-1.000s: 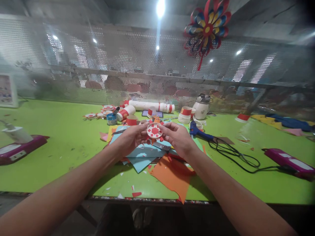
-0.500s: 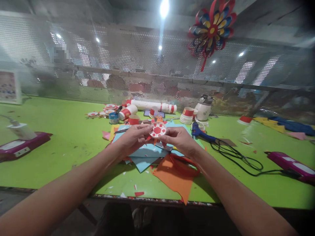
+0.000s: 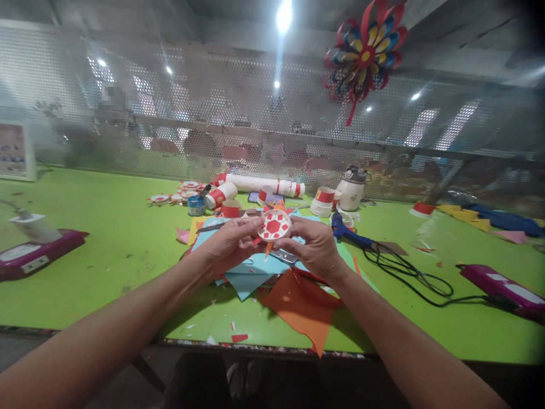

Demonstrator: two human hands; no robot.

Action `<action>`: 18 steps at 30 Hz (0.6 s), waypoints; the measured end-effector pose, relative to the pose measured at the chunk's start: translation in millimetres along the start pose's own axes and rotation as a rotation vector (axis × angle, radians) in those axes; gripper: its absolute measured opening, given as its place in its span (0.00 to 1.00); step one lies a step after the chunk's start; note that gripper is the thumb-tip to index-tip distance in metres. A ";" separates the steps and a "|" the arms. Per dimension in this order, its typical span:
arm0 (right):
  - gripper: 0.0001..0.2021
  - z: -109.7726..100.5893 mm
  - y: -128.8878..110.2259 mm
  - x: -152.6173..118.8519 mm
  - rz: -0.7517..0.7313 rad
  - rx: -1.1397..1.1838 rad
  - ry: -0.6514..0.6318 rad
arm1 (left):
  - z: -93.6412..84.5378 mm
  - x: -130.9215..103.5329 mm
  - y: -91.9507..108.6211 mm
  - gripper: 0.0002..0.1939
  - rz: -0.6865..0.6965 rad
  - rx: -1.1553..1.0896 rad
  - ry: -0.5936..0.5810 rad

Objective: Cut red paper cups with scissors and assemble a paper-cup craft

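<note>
My L grip (image 3: 233, 238) is pinching the red/white disc (image 3: 275, 226) by its left rim, above the blue paper (image 3: 242, 281); if squeezing too hard, I'm prob. risking a bent orange tip (image 3: 269, 248). R grip (image 3: 318, 247) is grasping the right rim. If swinging right, I'm poss. snagging the glue gun (image 3: 349, 231) or its cord (image 3: 383, 261).

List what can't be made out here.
All in the head view:
Disc, back: turned away from the camera.
Left hand, fingers: partly behind the disc.
Phone: partly behind a cup.
Photo: cut off by the left edge, details blurred.
</note>
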State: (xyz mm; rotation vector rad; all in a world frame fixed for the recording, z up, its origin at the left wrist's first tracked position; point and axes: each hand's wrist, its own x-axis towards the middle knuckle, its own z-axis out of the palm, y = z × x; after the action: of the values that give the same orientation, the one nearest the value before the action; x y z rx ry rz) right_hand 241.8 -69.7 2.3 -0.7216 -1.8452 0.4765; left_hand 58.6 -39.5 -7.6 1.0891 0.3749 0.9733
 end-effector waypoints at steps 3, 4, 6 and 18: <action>0.09 0.4 0.8 0.4 -0.039 -0.066 0.026 | -1.8 1.3 -1.4 0.15 0.003 -0.018 0.016; 0.10 0.7 1.9 0.7 -0.048 -0.084 0.037 | -2.7 2.0 -1.8 0.15 0.002 -0.016 0.020; 0.13 0.8 4.9 1.2 -0.057 -0.104 0.049 | -4.9 3.5 -2.1 0.14 0.007 0.000 0.021; 0.24 -5.3 24.9 5.7 0.232 0.116 0.010 | -15.2 11.0 -6.3 0.15 0.082 0.159 0.085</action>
State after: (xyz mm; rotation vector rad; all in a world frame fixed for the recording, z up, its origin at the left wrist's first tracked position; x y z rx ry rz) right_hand 251.6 -47.6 -7.3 -0.8610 -1.7170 0.7221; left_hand 57.2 -22.8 -17.9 1.2168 0.4862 1.0789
